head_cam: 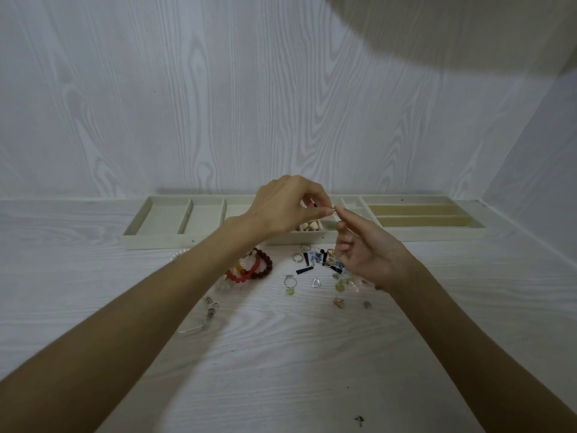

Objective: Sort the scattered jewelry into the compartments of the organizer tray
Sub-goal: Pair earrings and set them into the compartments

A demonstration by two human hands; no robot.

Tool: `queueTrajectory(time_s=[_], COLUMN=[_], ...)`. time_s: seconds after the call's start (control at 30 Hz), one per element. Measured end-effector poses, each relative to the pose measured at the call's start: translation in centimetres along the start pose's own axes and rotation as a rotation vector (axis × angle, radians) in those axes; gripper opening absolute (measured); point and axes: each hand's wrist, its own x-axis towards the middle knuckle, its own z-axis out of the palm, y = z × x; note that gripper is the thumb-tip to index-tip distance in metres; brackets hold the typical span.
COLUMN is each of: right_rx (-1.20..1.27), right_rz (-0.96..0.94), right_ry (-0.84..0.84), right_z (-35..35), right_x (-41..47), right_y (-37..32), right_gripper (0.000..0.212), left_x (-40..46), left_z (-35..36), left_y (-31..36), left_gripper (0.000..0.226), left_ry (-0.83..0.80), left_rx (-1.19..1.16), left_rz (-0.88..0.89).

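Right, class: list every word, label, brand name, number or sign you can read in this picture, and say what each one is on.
None: no readable text shows anywhere.
Organizer tray: plain, no label or numbers.
Blue-and-white patterned pieces: decoration only; too small to tell if any of it is lettering.
Small item pinched between the fingers of the left hand and the right hand: too small to show any mark.
Table: wood grain only.

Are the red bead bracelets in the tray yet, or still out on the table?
Still out. The red bead bracelets lie on the table, in front of the tray, beside the left forearm.
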Motion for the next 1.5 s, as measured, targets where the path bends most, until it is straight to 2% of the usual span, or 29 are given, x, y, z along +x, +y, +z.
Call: queueTrajectory(time_s=[0.2, 0.3, 0.43, 0.6, 0.77, 0.83, 0.97, 1.1, 1.2, 1.37, 1.5], right_rx=[-0.594, -0.805, -0.778, -0.601, -0.661, -0.750, -1.081, -1.221, -1.285, -1.363, -1.391], right_rz=[-0.204, -0.336, -0.418, -0.466, -0.479, -0.570, -0.855, -0.966, -0.962, -0.856, -0.745], right_ry=[0.048, 0.097, 0.117, 0.246, 0.238, 0.253, 0.317, 0.334, 0.357, 0.363, 0.312], right_z=[-0.1, 0.0, 0.1, 0.0, -0.7, -1.2, -1.7, -1.2, -0.9, -0.5, -0.4], right_x=[0.3, 0.4, 0.7, 1.5, 1.6, 1.6, 1.6, 1.7, 2.3, 3.9, 5.4], right_y=[-1.8, -2.2, -1.6, -0.7, -0.1, -0.2, -1.3, -2.8, -4.3, -6.5, -7.0], right_gripper=[0.013, 0.014, 0.006, 0.010, 0.015, 0.018, 0.016, 0.013, 0.020, 0.017, 0.015], left_x=[0.6, 0.5, 0.6, 0.5, 0.7, 1.0, 1.9, 3.2, 4.4, 6.0, 6.1], left_z=[-0.9, -0.5, 0.6, 1.5, 2.2, 2.1, 1.6, 0.7, -0.3, -1.3, -1.1], left_y=[-0.8, -0.9, -1.0, -0.9, -0.6, -0.6, -0.2, 0.4, 0.9, 1.0, -0.5], left_gripper=[0.007, 0.010, 0.014, 0.023, 0.018, 0.013, 0.012, 0.011, 0.020, 0.036, 0.038], left_ry=[-0.181, -0.144, -0.037, 0.005, 0.068, 0.070, 0.063, 0.023, -0.049, -0.218, -0.263], left_rx=[-0.435, -0.594, -0.754, -0.928, -0.799, -0.741, -0.662, -0.610, -0.592, -0.396, -0.323], left_rz=[-0.161, -0.262, -0.365, -0.472, -0.455, -0.445, -0.448, -0.401, -0.367, -0.288, -0.275])
